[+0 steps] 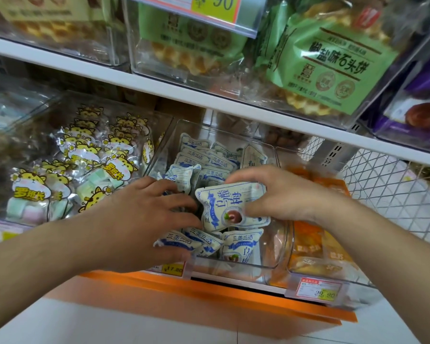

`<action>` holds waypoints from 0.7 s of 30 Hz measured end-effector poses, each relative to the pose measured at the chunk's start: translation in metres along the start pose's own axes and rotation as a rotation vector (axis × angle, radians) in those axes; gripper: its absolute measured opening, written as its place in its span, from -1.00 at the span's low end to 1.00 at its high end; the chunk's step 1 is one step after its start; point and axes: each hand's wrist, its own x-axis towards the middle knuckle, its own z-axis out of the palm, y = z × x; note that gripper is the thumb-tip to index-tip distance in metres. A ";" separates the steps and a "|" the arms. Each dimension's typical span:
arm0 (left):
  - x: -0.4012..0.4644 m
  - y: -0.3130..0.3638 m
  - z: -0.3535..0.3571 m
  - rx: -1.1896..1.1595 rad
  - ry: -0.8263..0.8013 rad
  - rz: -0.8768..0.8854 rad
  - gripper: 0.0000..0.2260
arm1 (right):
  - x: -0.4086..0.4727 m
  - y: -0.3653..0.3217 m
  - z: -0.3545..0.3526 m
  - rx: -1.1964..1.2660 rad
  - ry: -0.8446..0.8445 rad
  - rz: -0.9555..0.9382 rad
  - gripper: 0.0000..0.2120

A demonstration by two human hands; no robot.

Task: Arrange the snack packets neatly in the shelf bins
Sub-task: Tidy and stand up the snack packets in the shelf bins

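White-blue packets beyond my hands stand tidy; my right hand (291,194) pinches one packet (231,207), my left hand (144,214) presses the loose ones (184,240) below, unsorted.

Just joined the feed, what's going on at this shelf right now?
A person is tidying white-and-blue snack packets in the clear middle bin. The right hand holds one packet flat above the pile, while the left hand presses on packets at the bin's front. Neighbouring bins hold yellow cat-print packets and orange packs.
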 end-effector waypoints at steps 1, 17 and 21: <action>0.000 0.000 0.000 -0.001 0.000 0.003 -0.52 | 0.000 -0.003 0.001 -0.018 -0.016 0.017 -0.56; -0.002 0.000 0.000 -0.023 0.018 -0.015 -0.48 | -0.049 0.012 0.005 0.257 0.210 -0.240 -0.69; -0.001 0.001 -0.003 -0.006 0.021 -0.022 -0.49 | -0.066 0.006 0.025 -0.369 0.179 -0.156 -0.70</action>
